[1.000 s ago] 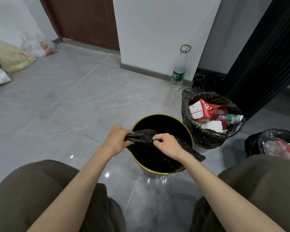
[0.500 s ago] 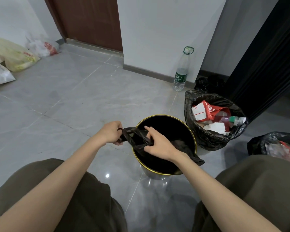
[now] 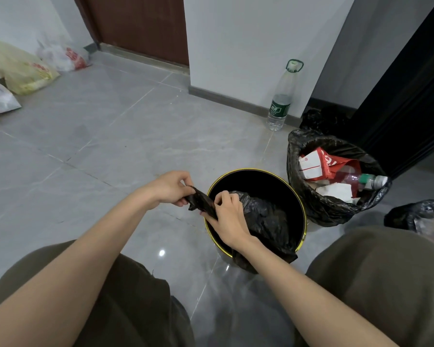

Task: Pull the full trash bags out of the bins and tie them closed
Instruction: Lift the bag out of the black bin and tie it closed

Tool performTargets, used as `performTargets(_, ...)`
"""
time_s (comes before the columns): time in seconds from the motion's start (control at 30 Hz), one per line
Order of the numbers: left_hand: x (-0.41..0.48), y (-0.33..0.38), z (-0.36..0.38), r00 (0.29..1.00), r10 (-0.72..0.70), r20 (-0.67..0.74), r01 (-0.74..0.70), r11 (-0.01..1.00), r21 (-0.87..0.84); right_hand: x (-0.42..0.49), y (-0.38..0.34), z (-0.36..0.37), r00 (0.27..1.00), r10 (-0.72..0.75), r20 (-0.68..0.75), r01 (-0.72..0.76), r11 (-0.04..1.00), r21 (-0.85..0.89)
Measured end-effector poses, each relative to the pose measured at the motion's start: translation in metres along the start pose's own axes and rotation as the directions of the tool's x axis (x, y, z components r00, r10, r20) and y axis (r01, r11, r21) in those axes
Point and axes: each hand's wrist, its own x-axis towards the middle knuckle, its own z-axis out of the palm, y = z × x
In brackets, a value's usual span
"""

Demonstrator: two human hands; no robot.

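A round black bin with a gold rim [image 3: 302,209] stands on the floor between my knees. An empty black bag [image 3: 263,216] is draped over its near rim, and one end hangs outside at the front. My left hand [image 3: 172,187] pinches the bag's left end just outside the bin. My right hand [image 3: 226,216] grips the bag at the rim, close beside the left hand. To the right stands a full black trash bag [image 3: 328,211], open at the top, with red and white cartons and a plastic bottle inside.
Another open black bag of rubbish [image 3: 421,216] lies at the far right edge. A tall plastic water bottle [image 3: 281,101] stands by the white wall. Yellow and white plastic bags [image 3: 23,68] lie at the far left. A dark door panel [image 3: 406,91] rises on the right.
My hands have pulled the bag's end leftward over the bin's rim, with the left hand now outside the bin. The rest of the bag has spread into the bin.
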Motion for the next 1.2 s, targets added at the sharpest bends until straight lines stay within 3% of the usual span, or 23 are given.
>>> performTargets(0.1, 0.002, -0.006, -0.004, 0.998, -0.002, -0.068, 0.007, 0.998, 0.067, -0.003, 0.005, 0.002, 0.998, -0.018, 0.062, 0.016, 0.999, 0.036)
performTargets(0.2, 0.004, -0.014, -0.004, 0.986, 0.076, -0.147, -0.022, 0.939, 0.342, -0.011, 0.012, 0.002, 0.997, -0.013, 0.076, 0.009, 0.999, 0.054)
performTargets(0.3, 0.001, -0.013, 0.003, 0.964, 0.189, -0.187, -0.07, 0.86, 0.506, -0.013, 0.016, -0.004, 0.989, -0.008, 0.147, 0.009, 1.0, -0.007)
performTargets(0.43, -0.011, -0.006, 0.011, 0.937, 0.342, -0.073, -0.228, 0.756, 0.614, -0.013, 0.015, -0.011, 0.976, 0.017, 0.216, -0.006, 0.999, -0.049)
performTargets(0.53, -0.018, -0.005, 0.025, 0.95, 0.302, 0.081, -0.256, 0.601, 0.757, -0.014, 0.015, -0.016, 0.964, 0.013, 0.267, -0.002, 0.999, -0.043)
performTargets(0.6, -0.014, -0.011, 0.034, 0.972, 0.218, 0.088, -0.192, 0.52, 0.832, -0.015, 0.018, -0.022, 0.965, -0.023, 0.261, 0.055, 0.992, -0.117)
performTargets(0.73, -0.006, -0.017, 0.033, 0.999, 0.028, -0.024, -0.004, 0.718, 0.696, -0.015, 0.024, -0.038, 0.983, 0.002, 0.182, 0.053, 0.952, -0.302)
performTargets(0.9, 0.0, -0.015, 0.044, 0.997, -0.078, 0.028, 0.056, 0.879, 0.473, -0.009, 0.027, -0.064, 0.993, 0.067, 0.092, -0.033, 0.942, -0.334)
performTargets(1.0, -0.003, -0.003, 0.062, 0.967, -0.194, 0.163, 0.148, 0.955, 0.257, -0.001, 0.029, -0.08, 0.994, 0.106, 0.039, -0.088, 0.942, -0.325)
performTargets(1.1, -0.008, 0.009, 0.09, 0.925, -0.186, 0.331, 0.163, 0.982, 0.096, 0.005, 0.029, -0.091, 0.995, 0.097, 0.024, -0.087, 0.96, -0.267)
performTargets(1.2, 0.002, 0.005, 0.111, 0.962, -0.111, 0.248, 0.086, 0.99, 0.11, 0.007, 0.03, -0.105, 0.995, 0.095, -0.024, -0.098, 0.974, -0.203)
